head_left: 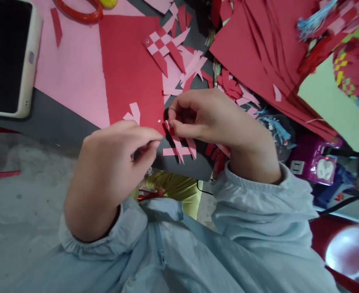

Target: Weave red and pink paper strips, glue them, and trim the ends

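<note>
My right hand [211,116] pinches a small folded piece, a woven paper fish [177,143] in red and pink, with pink strips pointing down from it. Just to the left, my left hand [115,156] has its thumb and forefinger pressed together; whatever lies between them is too small to make out. The two sets of fingertips are close but apart. Above them, a finished-looking checkered paper fish [160,44] with a small eye lies on paper scraps. Under the hands is a red paper sheet [132,69], with a pink paper scrap [133,113] on it.
A phone [7,57] and red-handled scissors [81,12] lie at the upper left on pink paper [66,73]. Cut scraps [194,67] spread across the dark table. To the right are red sheets [258,53], a green sheet [338,101], blue tassels [277,128] and a purple box [312,160].
</note>
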`<state>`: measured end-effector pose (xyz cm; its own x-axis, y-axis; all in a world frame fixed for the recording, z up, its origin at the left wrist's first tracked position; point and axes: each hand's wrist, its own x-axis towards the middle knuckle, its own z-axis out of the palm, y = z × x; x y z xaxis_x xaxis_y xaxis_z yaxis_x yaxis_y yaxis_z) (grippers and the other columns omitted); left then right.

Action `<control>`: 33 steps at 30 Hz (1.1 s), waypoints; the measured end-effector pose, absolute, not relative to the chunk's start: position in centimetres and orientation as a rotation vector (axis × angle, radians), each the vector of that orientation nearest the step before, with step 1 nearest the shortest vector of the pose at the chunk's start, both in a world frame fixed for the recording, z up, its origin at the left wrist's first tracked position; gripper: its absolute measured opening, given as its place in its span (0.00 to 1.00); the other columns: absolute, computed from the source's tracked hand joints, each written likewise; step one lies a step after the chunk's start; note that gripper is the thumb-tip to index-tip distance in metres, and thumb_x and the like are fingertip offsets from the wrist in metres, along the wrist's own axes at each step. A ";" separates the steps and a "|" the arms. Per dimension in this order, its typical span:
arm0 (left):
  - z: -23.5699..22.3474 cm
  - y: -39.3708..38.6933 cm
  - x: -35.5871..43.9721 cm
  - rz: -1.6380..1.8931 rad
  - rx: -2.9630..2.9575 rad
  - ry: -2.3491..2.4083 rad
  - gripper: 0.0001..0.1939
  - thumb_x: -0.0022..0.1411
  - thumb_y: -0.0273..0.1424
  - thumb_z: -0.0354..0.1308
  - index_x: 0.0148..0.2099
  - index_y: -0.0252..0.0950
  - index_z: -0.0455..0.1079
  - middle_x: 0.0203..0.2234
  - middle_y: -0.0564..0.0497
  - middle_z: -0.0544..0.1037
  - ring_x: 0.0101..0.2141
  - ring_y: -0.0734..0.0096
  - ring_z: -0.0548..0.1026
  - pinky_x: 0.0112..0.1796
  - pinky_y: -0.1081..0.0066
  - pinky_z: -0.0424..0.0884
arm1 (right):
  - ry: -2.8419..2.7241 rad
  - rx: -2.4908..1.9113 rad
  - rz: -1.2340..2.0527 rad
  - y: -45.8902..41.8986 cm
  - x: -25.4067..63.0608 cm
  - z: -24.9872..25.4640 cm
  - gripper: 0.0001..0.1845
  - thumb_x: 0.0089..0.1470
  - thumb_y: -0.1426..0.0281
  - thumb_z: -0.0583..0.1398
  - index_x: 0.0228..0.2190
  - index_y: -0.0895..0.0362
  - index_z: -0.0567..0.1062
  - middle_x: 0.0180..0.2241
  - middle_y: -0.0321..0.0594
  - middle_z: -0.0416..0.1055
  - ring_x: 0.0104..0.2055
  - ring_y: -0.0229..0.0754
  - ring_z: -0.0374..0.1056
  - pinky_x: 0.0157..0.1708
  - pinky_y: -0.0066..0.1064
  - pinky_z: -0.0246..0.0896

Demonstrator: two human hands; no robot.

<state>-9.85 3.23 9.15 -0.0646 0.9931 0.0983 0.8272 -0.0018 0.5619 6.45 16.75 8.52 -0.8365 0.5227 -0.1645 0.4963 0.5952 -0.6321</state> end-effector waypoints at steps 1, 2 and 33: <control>9.1 3.2 -9.7 0.688 1.910 1.894 0.09 0.61 0.28 0.57 0.39 0.47 0.77 0.27 0.57 0.78 0.27 0.73 0.74 0.28 0.70 0.63 | -2.749 -0.871 1.103 16.8 6.4 8.4 0.04 0.48 0.77 0.58 0.27 0.56 0.71 0.24 0.35 0.70 0.25 0.35 0.62 0.29 0.29 0.56; 9.0 3.3 -9.4 0.660 1.931 1.841 0.10 0.62 0.29 0.56 0.42 0.47 0.77 0.28 0.57 0.79 0.27 0.74 0.74 0.28 0.71 0.64 | -2.734 -0.857 1.120 16.9 6.4 8.3 0.04 0.48 0.77 0.58 0.26 0.57 0.70 0.23 0.34 0.69 0.25 0.34 0.61 0.28 0.29 0.56; 7.6 4.3 -7.5 0.370 2.191 1.859 0.33 0.52 0.37 0.69 0.58 0.38 0.64 0.52 0.43 0.71 0.54 0.48 0.66 0.56 0.49 0.63 | -2.352 -0.836 1.082 18.2 7.5 9.5 0.10 0.45 0.82 0.59 0.21 0.56 0.67 0.23 0.32 0.66 0.25 0.33 0.59 0.26 0.28 0.53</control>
<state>-7.47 4.33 7.61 0.1567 0.9870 0.0349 0.9253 -0.1591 0.3442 7.53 18.16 9.47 -0.7317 0.6710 0.1199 0.3457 0.5169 -0.7832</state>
